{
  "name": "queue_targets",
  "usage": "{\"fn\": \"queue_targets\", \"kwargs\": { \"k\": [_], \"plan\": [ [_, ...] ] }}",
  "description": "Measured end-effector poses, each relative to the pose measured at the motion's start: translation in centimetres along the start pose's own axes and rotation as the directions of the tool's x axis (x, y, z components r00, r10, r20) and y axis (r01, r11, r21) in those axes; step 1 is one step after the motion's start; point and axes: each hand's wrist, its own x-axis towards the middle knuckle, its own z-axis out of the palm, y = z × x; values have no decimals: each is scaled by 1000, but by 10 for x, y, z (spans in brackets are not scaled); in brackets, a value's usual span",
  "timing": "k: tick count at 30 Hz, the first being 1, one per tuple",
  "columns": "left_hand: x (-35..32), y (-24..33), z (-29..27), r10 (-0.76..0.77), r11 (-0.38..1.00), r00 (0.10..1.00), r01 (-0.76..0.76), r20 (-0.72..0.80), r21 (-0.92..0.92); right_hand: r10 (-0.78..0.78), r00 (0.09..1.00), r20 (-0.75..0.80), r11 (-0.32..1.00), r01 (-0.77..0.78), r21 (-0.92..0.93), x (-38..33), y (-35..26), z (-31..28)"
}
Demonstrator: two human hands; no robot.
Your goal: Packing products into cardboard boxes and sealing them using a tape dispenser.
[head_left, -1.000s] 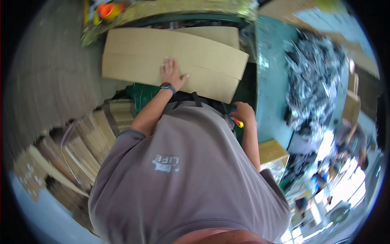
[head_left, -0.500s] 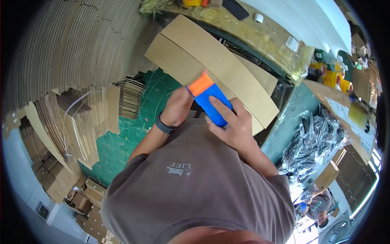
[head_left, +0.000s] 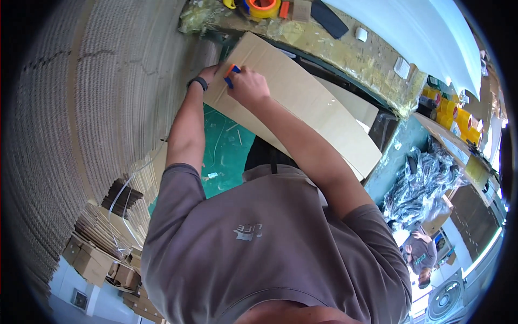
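Observation:
A long brown cardboard box [head_left: 307,100] lies slantwise in front of me, running from far left to near right. At its far left end my right hand [head_left: 249,86] is closed around a blue-and-orange tape dispenser [head_left: 232,75], held against the box. Most of the dispenser is hidden by that hand. My left hand [head_left: 208,76], with a dark band on the wrist, is at the box's left end edge. Its fingers are mostly hidden, so their grip does not show.
Tall stacks of flat cardboard [head_left: 118,97] rise on the left. Beyond the box runs a worn workbench [head_left: 350,59] with a yellow-and-orange tape dispenser [head_left: 263,6]. Yellow tape rolls [head_left: 450,110] and crumpled clear plastic [head_left: 423,175] are on the right. A person [head_left: 422,251] is farther back right.
Both hands have moved forward and left from near my chest to the far left end of the box. The tape dispenser has gone with my right hand onto the box.

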Motion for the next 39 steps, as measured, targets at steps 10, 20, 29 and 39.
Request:
{"fn": "queue_targets", "kwargs": {
  "k": [10, 20, 29, 39],
  "plan": [
    [-26, 121, 97, -48, 865, 965, 169, -257, 472, 5, 986, -164, 994, 13, 113, -233, 175, -11],
    [-293, 244, 513, 542, 575, 840, -360, -12, 735, 183, 982, -35, 983, -184, -24, -582, 408, -21],
    [-383, 254, 628, 658, 463, 752, -444, 37, 767, 346, 921, 178, 938, -344, -44, -731, 550, 15],
    [-375, 259, 630, 619, 467, 777, -482, 116, 741, 566, 806, -171, 804, -495, 330, -634, 544, 68]
  ]
}}
